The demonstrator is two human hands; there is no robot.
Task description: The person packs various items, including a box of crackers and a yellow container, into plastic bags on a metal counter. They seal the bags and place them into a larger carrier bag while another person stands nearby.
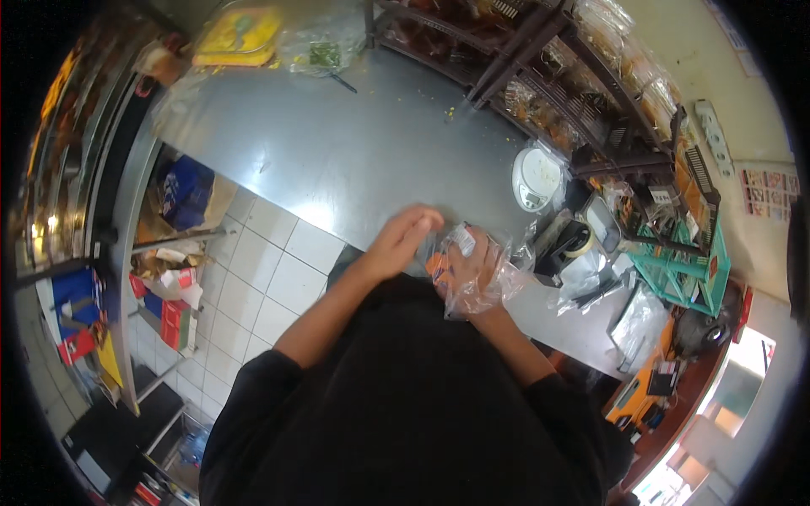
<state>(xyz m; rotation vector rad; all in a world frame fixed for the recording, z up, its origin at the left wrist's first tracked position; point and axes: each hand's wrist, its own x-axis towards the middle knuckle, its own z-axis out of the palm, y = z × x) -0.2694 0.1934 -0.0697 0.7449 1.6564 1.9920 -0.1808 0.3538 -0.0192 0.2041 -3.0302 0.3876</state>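
My right hand [477, 263] is closed around a clear plastic bag [498, 291] close to my body, over the front edge of the steel table [337, 152]. Through the crinkled film an orange patch [438, 267] and a white label [462, 240] show; what the bag contains I cannot make out. Just left of it, my left hand [403, 242] is raised with its fingers stretched out, slightly blurred. Nothing shows in that hand, and a small gap parts it from the bag.
A white kitchen scale [538, 179] stands on the table's right side, near a tape dispenser [575, 240] and a teal basket [683, 274]. Dark racks [540, 59] of packaged goods rise behind. A tray of yellow food [238, 38] and a bag of greens [324, 56] lie far left.
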